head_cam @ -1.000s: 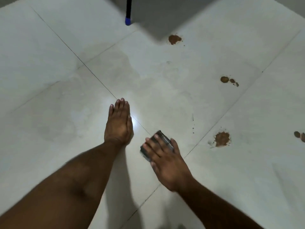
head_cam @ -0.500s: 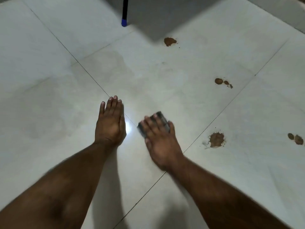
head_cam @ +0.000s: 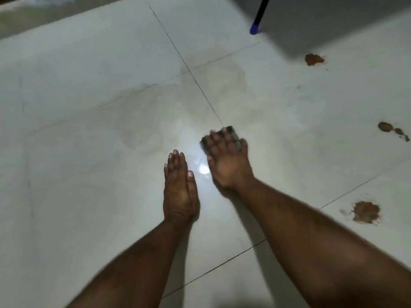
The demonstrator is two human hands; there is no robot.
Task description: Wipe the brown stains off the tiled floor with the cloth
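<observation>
My right hand (head_cam: 229,161) presses a small dark grey cloth (head_cam: 231,133) flat on the pale tiled floor (head_cam: 89,152); only the cloth's far edge shows past my fingers. Just to its left, my left hand (head_cam: 180,190) lies palm-down on the tile with fingers together and holds nothing. Brown stains sit to the right: a large one (head_cam: 365,211) near the right edge, a smaller trail (head_cam: 392,131) further away, and one (head_cam: 314,59) at the far right by a shadow. The cloth touches none of them.
A black pole with a blue tip (head_cam: 254,28) stands on the floor at the top right, beside a dark shadowed area (head_cam: 333,23). Faint damp smears (head_cam: 222,85) mark the tiles ahead of my hands. Dark grout lines cross the floor.
My right hand has pushed the cloth forward, away from me, past my left hand. The view has swung left, so the stains now lie further right.
</observation>
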